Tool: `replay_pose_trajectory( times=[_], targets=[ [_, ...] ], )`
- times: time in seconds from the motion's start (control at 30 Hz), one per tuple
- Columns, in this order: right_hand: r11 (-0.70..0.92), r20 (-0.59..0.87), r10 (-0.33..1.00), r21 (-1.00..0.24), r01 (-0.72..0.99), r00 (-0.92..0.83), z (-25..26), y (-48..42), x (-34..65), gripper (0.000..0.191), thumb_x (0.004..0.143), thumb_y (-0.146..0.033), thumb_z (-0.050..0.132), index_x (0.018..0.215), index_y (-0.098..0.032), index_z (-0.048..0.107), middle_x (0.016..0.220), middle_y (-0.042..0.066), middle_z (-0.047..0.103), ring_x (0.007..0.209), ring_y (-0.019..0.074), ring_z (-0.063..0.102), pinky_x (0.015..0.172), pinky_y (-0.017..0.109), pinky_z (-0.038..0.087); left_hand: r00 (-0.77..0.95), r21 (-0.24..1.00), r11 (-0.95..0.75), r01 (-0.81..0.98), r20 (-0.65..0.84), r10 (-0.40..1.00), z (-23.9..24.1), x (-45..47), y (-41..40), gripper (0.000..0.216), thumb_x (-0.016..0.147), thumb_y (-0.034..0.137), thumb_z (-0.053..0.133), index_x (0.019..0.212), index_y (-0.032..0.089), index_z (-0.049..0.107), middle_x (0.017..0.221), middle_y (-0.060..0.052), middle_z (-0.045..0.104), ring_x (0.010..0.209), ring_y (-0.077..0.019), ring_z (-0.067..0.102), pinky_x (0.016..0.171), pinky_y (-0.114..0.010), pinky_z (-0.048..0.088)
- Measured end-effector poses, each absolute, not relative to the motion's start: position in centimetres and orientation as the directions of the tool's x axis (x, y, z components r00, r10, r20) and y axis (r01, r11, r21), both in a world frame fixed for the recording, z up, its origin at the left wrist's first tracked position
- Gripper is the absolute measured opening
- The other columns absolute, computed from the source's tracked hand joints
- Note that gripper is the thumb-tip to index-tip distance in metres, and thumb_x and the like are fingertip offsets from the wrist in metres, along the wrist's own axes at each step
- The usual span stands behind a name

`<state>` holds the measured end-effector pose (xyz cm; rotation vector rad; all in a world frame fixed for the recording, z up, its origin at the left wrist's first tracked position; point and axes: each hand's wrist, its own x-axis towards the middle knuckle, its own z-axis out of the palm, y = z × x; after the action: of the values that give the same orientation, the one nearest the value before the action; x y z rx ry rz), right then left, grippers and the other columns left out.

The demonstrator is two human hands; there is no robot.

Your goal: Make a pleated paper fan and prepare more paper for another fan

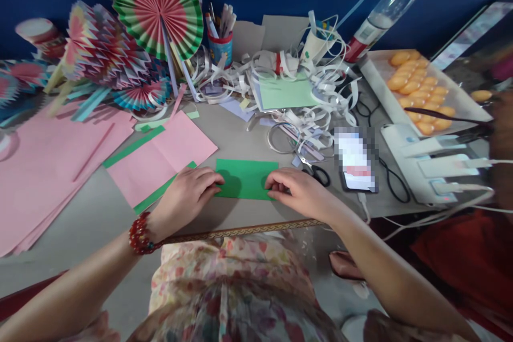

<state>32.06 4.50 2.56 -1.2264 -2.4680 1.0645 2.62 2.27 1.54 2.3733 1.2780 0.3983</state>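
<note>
A green sheet of paper [246, 177] lies flat on the grey table [236, 133] in front of me. My left hand [191, 191] presses on its left edge with curled fingers pinching the paper. My right hand [295, 188] does the same at its right edge, fingers bent and closed on the paper. A red bead bracelet [140, 234] is on my left wrist.
Pink sheets [52, 165] with green strips lie at the left. Folded paper fans [156, 8] stand at the back left, beside a pen cup [220, 45]. A heap of white paper strips [288, 85], scissors [316, 171], a phone [356, 163], a power strip [433, 163] and a tray of orange pieces [420, 91] fill the right.
</note>
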Motion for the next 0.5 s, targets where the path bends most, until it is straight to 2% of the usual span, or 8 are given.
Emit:
replay_pose_trajectory(
  times=[0.5],
  targets=[
    [0.411,-0.135,0.747,-0.675,0.612,-0.651,2.65,4.57,32.08,0.007,0.090,-0.015,0.062,0.091,-0.021,0.059,0.082,0.000,0.062,0.076,0.0151,0.057,0.068,0.025,0.040,0.550,0.479,-0.502,0.720,0.046,0.834,1.34,2.42,2.30,0.019,0.102,0.029,0.045,0.103,0.021,0.061,0.097,-0.004,0.069,0.085,-0.0195,0.063,0.078,-0.032,0.040]
  ],
)
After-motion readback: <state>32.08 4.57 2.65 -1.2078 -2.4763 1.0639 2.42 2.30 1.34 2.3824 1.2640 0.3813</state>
